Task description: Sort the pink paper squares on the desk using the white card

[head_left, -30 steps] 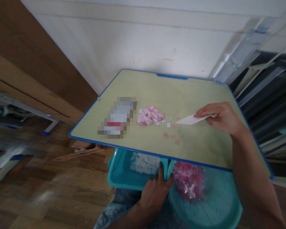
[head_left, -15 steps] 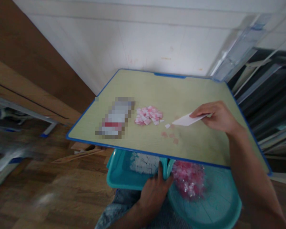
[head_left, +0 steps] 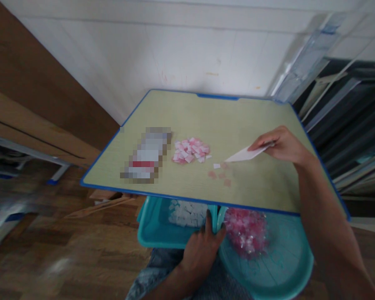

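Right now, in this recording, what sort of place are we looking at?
Probably a room indoors, perhaps a home or small workroom; I can't tell which. A blue-edged table, a wood-patterned floor and a teal tray of small white pieces suggest it.

The worktop (head_left: 237, 121) stood before the wall (head_left: 187, 54). On it, left to right, lay an obscured item (head_left: 148, 150), a pile of pieces (head_left: 190, 151) and a lone piece (head_left: 216, 166); right of these, the right hand (head_left: 279, 145) held a card (head_left: 242, 155). Several patches (head_left: 227, 182) lay nearer the front edge. Below that edge, a tub (head_left: 150, 233) with chips (head_left: 187, 214) in it stood left of a basin (head_left: 284, 271) containing a heap (head_left: 246, 233); the left hand (head_left: 201, 250) was where they adjoined.
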Available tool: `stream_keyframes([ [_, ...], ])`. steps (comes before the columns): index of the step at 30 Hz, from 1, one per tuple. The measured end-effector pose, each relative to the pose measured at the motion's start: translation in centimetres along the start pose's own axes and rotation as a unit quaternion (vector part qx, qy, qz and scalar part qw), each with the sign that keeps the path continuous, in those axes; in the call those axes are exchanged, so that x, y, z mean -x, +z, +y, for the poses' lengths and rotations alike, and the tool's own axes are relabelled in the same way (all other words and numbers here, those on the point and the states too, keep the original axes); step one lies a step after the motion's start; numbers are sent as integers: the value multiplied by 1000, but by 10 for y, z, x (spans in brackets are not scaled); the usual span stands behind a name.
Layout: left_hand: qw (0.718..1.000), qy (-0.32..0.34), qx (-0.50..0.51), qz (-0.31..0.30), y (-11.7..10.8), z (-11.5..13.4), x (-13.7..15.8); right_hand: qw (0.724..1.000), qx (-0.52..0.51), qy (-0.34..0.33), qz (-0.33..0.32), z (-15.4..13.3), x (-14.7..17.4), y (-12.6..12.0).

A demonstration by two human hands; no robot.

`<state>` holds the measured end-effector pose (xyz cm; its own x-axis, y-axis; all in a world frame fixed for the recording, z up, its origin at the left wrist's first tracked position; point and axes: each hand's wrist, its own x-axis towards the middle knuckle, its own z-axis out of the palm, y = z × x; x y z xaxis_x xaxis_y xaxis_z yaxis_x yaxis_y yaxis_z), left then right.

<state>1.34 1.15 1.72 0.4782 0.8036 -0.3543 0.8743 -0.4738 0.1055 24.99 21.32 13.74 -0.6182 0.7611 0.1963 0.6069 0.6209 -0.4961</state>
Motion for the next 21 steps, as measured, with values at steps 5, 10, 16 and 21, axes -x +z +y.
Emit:
stream_keyframes([
  [5, 1000, -5, -4, -3, 0, 1, 0, 999, -26, -12, -45, -16, 5, -9],
  [10, 1000, -1, -13, 7, 1, 0, 1, 999, 2, -47, 10, -28, 3, -4],
  [16, 1000, 0, -20, 0, 0, 0, 0, 996, 37, -71, 41, -30, 0, 8],
  [21, 1000, 3, -13, 0, 0, -1, 0, 991, 69, -111, 31, -28, -2, 17],
])
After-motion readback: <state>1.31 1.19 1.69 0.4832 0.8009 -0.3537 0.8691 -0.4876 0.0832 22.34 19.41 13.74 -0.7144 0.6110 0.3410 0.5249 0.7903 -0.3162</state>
